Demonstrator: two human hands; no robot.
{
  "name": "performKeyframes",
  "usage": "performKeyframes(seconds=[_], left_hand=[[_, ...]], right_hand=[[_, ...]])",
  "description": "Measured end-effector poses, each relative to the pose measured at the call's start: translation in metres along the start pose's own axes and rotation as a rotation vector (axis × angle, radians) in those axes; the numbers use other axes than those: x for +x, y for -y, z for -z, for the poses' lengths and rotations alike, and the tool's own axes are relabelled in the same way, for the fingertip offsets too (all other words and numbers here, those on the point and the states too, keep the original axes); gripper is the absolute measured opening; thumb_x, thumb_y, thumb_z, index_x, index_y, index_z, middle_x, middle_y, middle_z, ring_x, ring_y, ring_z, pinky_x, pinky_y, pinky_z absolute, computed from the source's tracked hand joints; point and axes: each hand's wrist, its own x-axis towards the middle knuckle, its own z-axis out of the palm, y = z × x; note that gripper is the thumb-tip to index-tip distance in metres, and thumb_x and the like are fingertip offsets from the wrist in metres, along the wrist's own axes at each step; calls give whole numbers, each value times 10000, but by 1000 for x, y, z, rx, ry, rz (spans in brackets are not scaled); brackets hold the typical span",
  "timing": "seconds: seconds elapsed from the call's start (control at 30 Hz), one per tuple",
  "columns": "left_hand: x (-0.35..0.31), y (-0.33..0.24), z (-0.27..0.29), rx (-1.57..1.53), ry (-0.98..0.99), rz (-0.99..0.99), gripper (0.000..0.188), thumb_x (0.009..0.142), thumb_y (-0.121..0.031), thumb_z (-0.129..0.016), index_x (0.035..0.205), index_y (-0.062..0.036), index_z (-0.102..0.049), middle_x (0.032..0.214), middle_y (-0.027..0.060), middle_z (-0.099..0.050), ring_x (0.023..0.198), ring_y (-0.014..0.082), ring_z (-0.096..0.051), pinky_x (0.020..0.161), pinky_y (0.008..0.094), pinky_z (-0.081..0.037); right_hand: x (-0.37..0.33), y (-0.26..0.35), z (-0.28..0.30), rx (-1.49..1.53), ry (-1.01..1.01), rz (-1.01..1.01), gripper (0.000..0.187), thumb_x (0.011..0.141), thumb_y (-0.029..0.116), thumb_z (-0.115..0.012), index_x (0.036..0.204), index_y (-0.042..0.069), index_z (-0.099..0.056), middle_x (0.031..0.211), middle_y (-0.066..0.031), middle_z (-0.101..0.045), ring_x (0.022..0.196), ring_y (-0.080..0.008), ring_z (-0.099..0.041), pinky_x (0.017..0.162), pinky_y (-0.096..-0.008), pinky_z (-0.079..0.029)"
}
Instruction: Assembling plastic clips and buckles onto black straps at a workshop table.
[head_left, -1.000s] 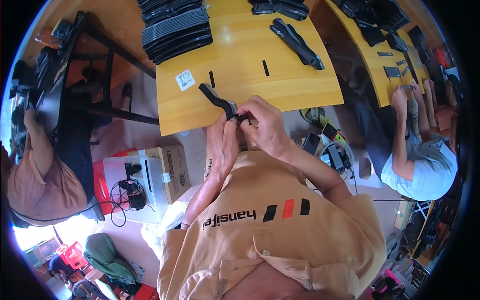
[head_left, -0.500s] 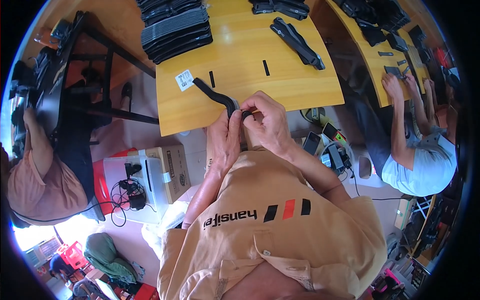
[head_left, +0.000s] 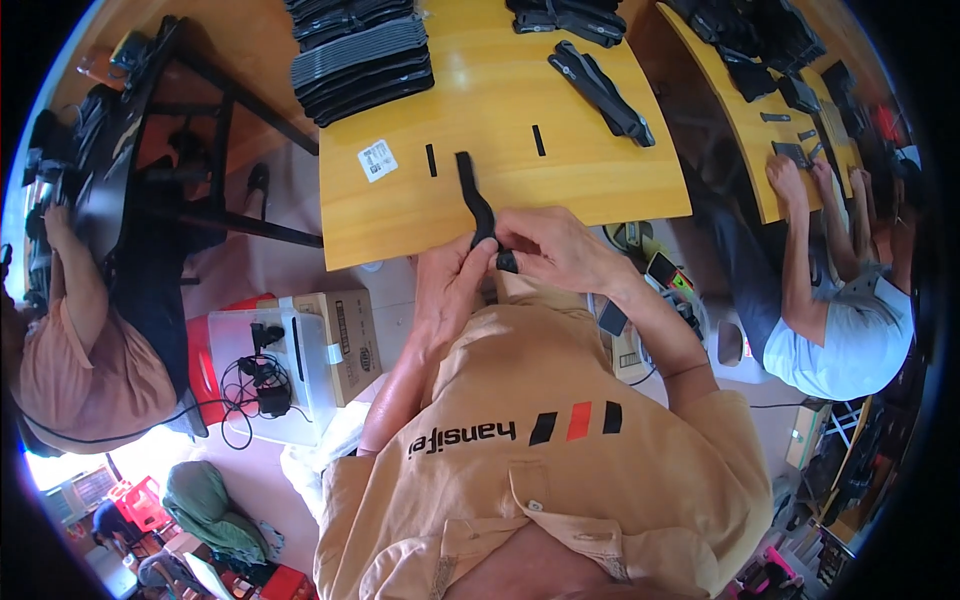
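A black strap (head_left: 477,203) is held between my two hands at the table's near edge. Its free end points away from me over the wood, and a short rolled or folded part shows below my fingers. My left hand (head_left: 447,280) grips it with the thumb on top. The fingers of my right hand (head_left: 556,246) pinch it close beside the left thumb. Beyond the hands, two short black strips (head_left: 432,160) mark the yellow table (head_left: 490,90). A white printed label (head_left: 377,160) lies left of them.
Stacked black straps (head_left: 362,75) stand at the far left of the table; a folded black strap bundle (head_left: 600,95) lies far right. A person (head_left: 840,330) works at a table on the right, another (head_left: 95,370) on the left. A cardboard box (head_left: 350,340) and cable-topped clear bin (head_left: 270,370) sit below left.
The strap's free end has swung right, off the label, and now points more straight away from me. Both hands have shifted slightly right and closer to me, still gripping the strap.
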Motion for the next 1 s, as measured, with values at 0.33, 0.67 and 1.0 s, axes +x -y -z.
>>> performKeyframes(seconds=[0.33,0.67,1.0], left_hand=[[-24,-8,1,-345,286,32,285,918,-277,-466,747,-53,-506,588,-40,-423,505,32,-364,427,187,-289],[-15,1,9,-580,398,132,350,889,-369,-477,850,-27,-542,692,33,-544,554,96,-512,487,212,-404],[14,22,20,-800,474,581,525,911,-472,-386,933,21,-566,803,119,-637,641,170,-620,538,218,-504]], right_hand=[[-15,10,5,476,216,-129,107,772,65,-522,674,33,-496,478,-70,-474,379,-144,-443,386,-264,-354],[-7,-2,2,1610,-81,-196,263,864,215,-481,647,78,-424,469,-47,-414,287,-112,-349,240,-234,-273],[-2,-7,-18,813,234,-301,132,717,35,-387,650,9,-498,544,-46,-535,444,-75,-494,411,-195,-391]])
